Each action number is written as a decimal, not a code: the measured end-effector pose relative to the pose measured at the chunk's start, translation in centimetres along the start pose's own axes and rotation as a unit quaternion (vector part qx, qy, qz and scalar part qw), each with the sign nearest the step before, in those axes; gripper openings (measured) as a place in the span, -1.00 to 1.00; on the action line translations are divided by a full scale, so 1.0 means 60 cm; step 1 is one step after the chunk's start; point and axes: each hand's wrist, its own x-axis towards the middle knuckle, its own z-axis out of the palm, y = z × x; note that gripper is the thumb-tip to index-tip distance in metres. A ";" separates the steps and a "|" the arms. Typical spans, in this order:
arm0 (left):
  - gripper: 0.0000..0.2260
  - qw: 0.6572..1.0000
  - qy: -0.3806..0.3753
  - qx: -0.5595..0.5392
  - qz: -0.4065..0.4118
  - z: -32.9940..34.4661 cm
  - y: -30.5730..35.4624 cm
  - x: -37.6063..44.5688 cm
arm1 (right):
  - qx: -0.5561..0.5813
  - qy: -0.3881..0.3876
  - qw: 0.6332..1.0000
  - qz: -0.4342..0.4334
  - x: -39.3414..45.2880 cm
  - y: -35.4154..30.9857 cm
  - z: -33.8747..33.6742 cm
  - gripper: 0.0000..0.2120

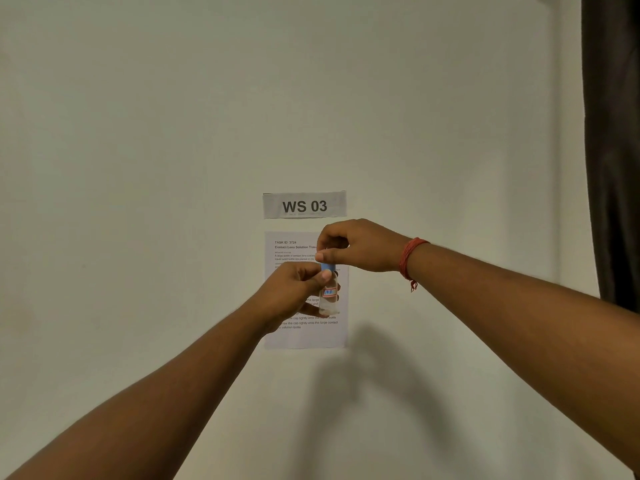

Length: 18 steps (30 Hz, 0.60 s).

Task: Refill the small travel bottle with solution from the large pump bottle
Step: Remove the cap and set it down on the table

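Note:
I hold a small clear travel bottle (329, 299) upright in the air in front of a wall. It has a small red-edged label and a little liquid at its bottom. My left hand (294, 292) grips the bottle's body from the left. My right hand (356, 245) comes from above and pinches the blue cap (326, 267) on the bottle's top with thumb and fingers. The large pump bottle is not in view.
A printed task sheet (304, 336) and a "WS 03" sign (304, 205) are taped to the pale wall behind my hands. A dark curtain (613, 150) hangs at the right edge. A red thread band (410, 259) circles my right wrist.

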 end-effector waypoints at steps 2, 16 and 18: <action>-0.77 1.000 -0.001 0.000 0.000 0.001 -0.002 0.000 | -0.002 0.004 1.000 0.001 0.002 0.001 0.003 -0.82; -0.76 1.000 0.003 0.013 -0.001 0.002 -0.008 0.002 | 0.003 -0.008 1.000 0.012 -0.002 0.007 -0.001 -0.81; -0.76 1.000 0.001 0.012 0.000 0.003 -0.008 0.002 | -0.001 -0.011 1.000 0.011 -0.002 0.007 -0.002 -0.83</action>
